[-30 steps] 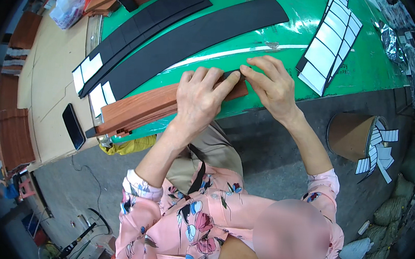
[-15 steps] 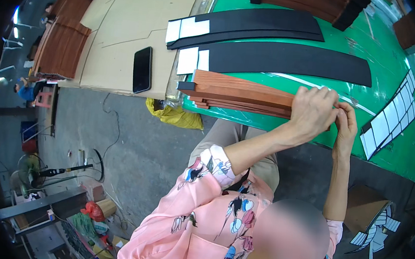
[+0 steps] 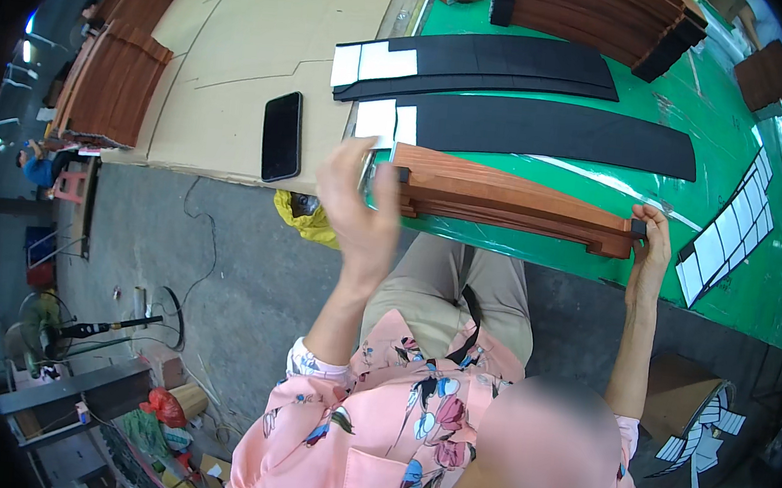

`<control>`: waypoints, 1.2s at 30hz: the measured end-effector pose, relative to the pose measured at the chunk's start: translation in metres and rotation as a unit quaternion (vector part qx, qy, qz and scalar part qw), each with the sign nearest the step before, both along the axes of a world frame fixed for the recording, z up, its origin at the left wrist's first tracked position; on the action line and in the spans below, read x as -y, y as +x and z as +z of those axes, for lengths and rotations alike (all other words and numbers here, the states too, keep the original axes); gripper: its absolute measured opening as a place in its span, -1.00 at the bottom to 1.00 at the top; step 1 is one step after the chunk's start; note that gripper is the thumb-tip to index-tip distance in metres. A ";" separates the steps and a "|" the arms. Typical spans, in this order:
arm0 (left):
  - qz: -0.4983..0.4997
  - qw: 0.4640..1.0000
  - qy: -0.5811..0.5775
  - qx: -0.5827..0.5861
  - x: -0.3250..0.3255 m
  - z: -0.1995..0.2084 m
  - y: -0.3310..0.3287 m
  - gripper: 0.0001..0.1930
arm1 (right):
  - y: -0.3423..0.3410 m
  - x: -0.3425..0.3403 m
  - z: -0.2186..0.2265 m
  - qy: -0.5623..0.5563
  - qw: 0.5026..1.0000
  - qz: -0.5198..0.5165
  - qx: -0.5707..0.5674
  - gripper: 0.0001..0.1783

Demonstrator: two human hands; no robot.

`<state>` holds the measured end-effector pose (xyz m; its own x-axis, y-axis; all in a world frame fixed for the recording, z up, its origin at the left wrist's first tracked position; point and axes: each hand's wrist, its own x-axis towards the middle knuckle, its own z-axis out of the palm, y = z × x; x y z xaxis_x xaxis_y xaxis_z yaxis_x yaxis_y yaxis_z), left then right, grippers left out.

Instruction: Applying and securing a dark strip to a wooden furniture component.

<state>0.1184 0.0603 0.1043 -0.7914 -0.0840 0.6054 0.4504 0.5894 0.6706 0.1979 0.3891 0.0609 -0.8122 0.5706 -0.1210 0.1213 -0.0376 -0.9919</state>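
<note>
A stack of curved wooden strips (image 3: 515,204) lies along the near edge of the green table (image 3: 698,131), and both hands work at its 2 ends. The right hand (image 3: 648,253) closes around the right end, thumb and fingers pinching the dark end piece there. The left hand (image 3: 361,214) is raised at the left end with fingers spread and loose; whether it touches the wood I cannot tell. The strips look roughly squared up, though the layers are slightly stepped at both ends, so the aligning seems well along but not finished.

Beyond the stack, 2 long black curved strips (image 3: 550,132) with white paper tabs lie flat across the table, apparently not yet joined to any wood. At the far edge sits a taller pile of wooden pieces (image 3: 606,16), and near the right edge a row of white backing sheets (image 3: 721,240).

To the left, a cardboard sheet (image 3: 230,63) carries a black phone (image 3: 281,135) near its front edge. The room is a workshop: grey concrete floor, more wooden panels (image 3: 108,80) stacked at the far left, a floor fan (image 3: 54,326) and a cardboard box (image 3: 684,400) of paper scraps.
</note>
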 end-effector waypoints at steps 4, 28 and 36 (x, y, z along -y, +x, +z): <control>-0.066 0.958 0.202 0.195 0.012 -0.025 -0.015 -0.65 | -0.004 0.002 -0.007 0.000 1.000 0.000 -0.018 -0.71; -0.155 0.849 0.136 0.487 0.057 -0.010 -0.013 -0.44 | 0.019 -0.047 0.033 0.017 0.978 0.099 0.184 -0.51; -0.198 0.908 0.162 0.331 0.039 0.052 -0.047 -0.56 | 0.010 -0.049 0.072 0.051 0.995 0.087 0.017 -0.71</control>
<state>0.0715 0.0211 0.1566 -0.9801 0.1974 -0.0198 0.0189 0.1924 0.9811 0.2076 0.4383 0.1325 -0.8959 0.4329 -0.0998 0.1516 0.0868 -0.9846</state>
